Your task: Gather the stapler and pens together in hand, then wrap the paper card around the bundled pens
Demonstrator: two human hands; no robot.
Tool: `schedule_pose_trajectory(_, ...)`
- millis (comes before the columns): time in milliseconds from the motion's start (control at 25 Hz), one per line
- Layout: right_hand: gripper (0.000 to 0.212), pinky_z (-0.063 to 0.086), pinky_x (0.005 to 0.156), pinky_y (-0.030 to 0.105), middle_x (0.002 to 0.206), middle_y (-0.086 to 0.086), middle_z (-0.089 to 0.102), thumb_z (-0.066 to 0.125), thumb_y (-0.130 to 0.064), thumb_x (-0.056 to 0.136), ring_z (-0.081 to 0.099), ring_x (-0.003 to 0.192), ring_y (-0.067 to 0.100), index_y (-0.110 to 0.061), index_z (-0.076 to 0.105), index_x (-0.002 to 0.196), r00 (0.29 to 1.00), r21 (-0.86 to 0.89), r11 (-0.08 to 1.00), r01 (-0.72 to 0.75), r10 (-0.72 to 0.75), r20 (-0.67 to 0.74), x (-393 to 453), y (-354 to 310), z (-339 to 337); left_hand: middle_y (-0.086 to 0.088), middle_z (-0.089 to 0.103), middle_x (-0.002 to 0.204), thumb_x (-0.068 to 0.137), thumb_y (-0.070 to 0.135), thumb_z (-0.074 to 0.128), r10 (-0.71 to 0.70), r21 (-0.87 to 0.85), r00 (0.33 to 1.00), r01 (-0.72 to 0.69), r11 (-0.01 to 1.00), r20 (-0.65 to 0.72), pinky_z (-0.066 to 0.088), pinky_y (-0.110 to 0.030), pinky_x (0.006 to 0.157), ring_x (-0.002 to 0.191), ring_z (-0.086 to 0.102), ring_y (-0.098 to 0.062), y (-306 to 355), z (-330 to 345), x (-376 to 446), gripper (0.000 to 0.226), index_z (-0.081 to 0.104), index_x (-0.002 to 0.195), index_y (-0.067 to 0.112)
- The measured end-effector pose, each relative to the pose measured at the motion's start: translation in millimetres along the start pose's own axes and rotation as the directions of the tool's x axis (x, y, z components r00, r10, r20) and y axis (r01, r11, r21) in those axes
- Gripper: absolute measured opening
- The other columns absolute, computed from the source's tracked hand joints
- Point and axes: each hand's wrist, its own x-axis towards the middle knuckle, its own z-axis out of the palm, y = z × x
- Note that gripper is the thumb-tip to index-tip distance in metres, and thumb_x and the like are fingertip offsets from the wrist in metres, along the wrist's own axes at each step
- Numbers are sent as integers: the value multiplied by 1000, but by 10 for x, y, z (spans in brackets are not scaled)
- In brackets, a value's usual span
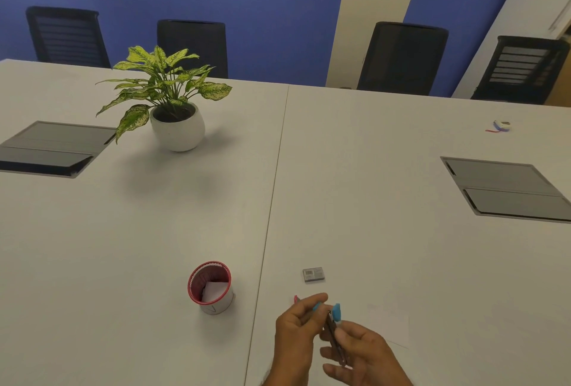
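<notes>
Blue-handled stapler (333, 325) held between both hands (327, 342).

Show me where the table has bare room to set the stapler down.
Bare table lies between the small grey box and the right-side hatch, and between the potted plant and the red cup. It is crowded around both hands.

Just one head-worn wide-angle cam, tilted down across the table (340, 169), hands close at the bottom edge, chairs (401, 58) far back.
</notes>
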Motion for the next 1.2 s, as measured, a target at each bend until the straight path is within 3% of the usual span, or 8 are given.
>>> schedule_pose_trajectory(200, 17, 59, 74, 46, 101, 21, 74, 64, -10, 89, 68, 93, 41, -3, 75, 100, 1000, -50, 999, 16, -16, 8, 95, -24, -96, -5, 79, 91, 90, 14, 66, -25, -72, 999, 23, 997, -23, 58, -20, 73, 83, 74, -14, -29, 17, 54, 14, 75, 100, 17)
schedule_pose_trajectory(320, 12, 57, 82, 49, 97, 21, 74, 69, -9, 86, 68, 92, 37, -2, 74, 95, 969, -78, 992, 97, -112, -220, 292, 1, -328, -12, 77, 91, 90, 12, 65, -70, -136, 994, 59, 989, -78, 59, -24, 68, 80, 73, -22, -52, -16, 119, 15, 73, 103, 12)
schedule_pose_trajectory(400, 9, 57, 85, 46, 92, 16, 75, 79, -13, 78, 68, 83, 28, -10, 75, 85, 870, -317, 940, 131, -262, -418, 486, 51, -593, -12, 75, 86, 91, 9, 63, -83, -159, 993, 68, 985, -87, 59, -25, 61, 76, 71, -22, -40, -42, 139, 16, 73, 104, 10)
schedule_pose_trajectory(520, 31, 52, 90, 38, 95, 8, 74, 85, -34, 68, 68, 91, 27, -15, 72, 89, 719, -703, 704, -98, -439, -539, 746, 111, -983, -10, 74, 84, 93, 9, 61, -88, -176, 992, 71, 982, -90, 58, -25, 59, 73, 69, -17, -21, -43, 135, 16, 72, 105, 10)
schedule_pose_trajectory(640, 77, 46, 96, 42, 115, 17, 61, 82, -57, 58, 58, 110, 36, -7, 62, 113, 651, -666, 664, -338, -346, -675, 919, 190, -1262, -11, 71, 82, 94, 12, 59, -110, -214, 991, 91, 973, -76, 59, -32, 61, 76, 65, -21, -39, -24, 145, 17, 71, 106, 10)
schedule_pose_trajectory(760, 93, 43, 98, 43, 123, 21, 53, 83, -59, 55, 50, 118, 40, -2, 53, 121, 619, -597, 691, -409, -271, -737, 1024, 241, -1368, -19, 70, 89, 98, 17, 53, -167, -287, 985, 150, 946, -33, 61, -44, 68, 83, 68, -33, -42, -1, 154, 20, 69, 107, 9)
schedule_pose_trajectory(960, 75, 50, 84, 37, 104, 17, 67, 87, -48, 44, 62, 98, 32, -4, 66, 102, 660, -563, 726, -395, -202, -724, 1033, 196, -1327, -20, 66, 99, 101, 26, 46, -215, -283, 977, 207, 937, 0, 60, -40, 58, 71, 68, -32, -15, 20, 150, 24, 62, 110, 11)
schedule_pose_trajectory(1200, 29, 48, 76, 35, 78, 7, 65, 83, -17, 65, 63, 79, 30, -10, 60, 81, 673, -532, 830, -171, -296, -678, 822, 123, -1049, -18, 70, 90, 100, 40, 44, -226, -243, 974, 216, 946, -17, 47, -27, 45, 49, 56, -23, -30, 44, 184, 33, 54, 110, 10)
